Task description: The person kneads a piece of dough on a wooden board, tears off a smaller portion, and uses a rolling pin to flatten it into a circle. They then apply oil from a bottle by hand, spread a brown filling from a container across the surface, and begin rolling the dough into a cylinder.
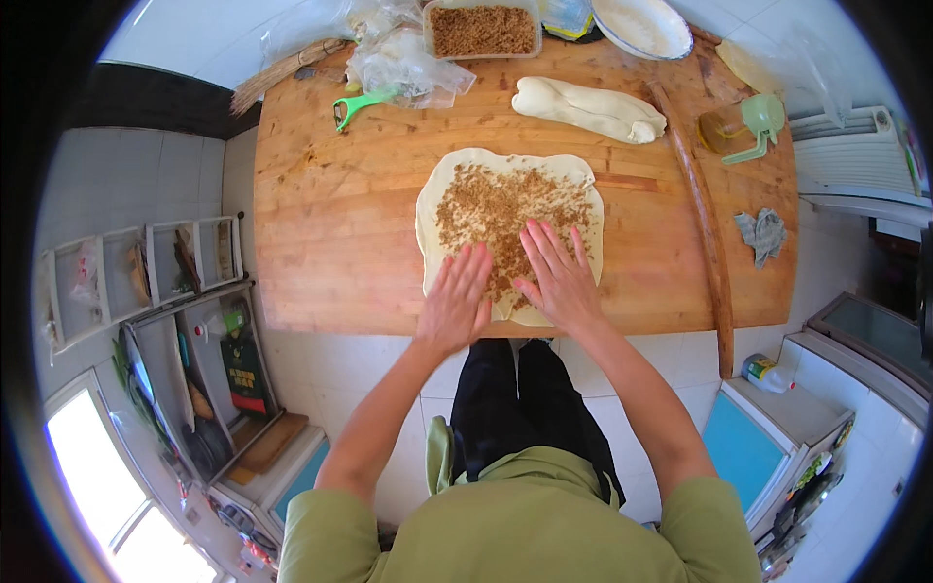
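A flat sheet of rolled-out dough (435,218) lies at the near edge of the wooden table. Brown crumbly filling (503,193) is scattered over most of it, leaving a pale border. My left hand (457,295) is palm down over the sheet's near left part, slightly blurred. Over the near right part, my right hand (560,280) rests flat with thumb and fingers spread. Neither hand grips anything; the filling directly beneath the palms is hidden. Beyond the sheet lies a thick log of dough (587,109).
On the wooden table (335,240) a long wooden rolling pin (700,197) overhangs the near edge at right. A grey cloth (762,235) and an oil jug (754,125) sit beyond it. Behind stand a tub of brown filling (482,30), a bowl (645,28) and a green peeler (357,106).
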The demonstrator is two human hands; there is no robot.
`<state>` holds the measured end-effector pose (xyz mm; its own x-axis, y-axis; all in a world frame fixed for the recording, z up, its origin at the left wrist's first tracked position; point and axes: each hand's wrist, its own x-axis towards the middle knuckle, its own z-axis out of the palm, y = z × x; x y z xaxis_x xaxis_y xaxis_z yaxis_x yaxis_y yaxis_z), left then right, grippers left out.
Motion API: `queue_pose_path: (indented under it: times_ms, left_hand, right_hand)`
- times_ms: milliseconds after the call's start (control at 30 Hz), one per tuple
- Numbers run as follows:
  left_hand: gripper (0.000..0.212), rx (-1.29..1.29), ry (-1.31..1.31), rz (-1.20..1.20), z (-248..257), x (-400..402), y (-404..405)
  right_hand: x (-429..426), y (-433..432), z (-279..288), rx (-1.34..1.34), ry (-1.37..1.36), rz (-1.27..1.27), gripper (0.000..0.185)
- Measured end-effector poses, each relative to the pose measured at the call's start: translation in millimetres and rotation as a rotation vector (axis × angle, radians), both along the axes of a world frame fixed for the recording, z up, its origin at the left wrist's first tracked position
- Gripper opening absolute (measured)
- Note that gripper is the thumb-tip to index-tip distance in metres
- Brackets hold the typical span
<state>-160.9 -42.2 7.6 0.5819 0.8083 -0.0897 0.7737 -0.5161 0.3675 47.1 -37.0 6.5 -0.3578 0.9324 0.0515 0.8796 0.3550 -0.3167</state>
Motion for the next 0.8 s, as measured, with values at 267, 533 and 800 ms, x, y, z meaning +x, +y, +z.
queue_pose_path:
  times_ms: [267,533,800]
  left_hand:
    - [0.064,0.124,0.021,0.172,-17,-8,53]
    - [0.064,-0.017,0.026,0.099,-2,-17,5]
    - [0.062,0.031,-0.005,0.071,11,15,21]
  right_hand:
    - [-20,23,-3,0.021,-0.037,-0.003,0.067]
    - [-21,-8,5,0.0,0.033,0.06,0.069]
    - [16,0,-3,0.005,-0.019,-0.202,0.062]
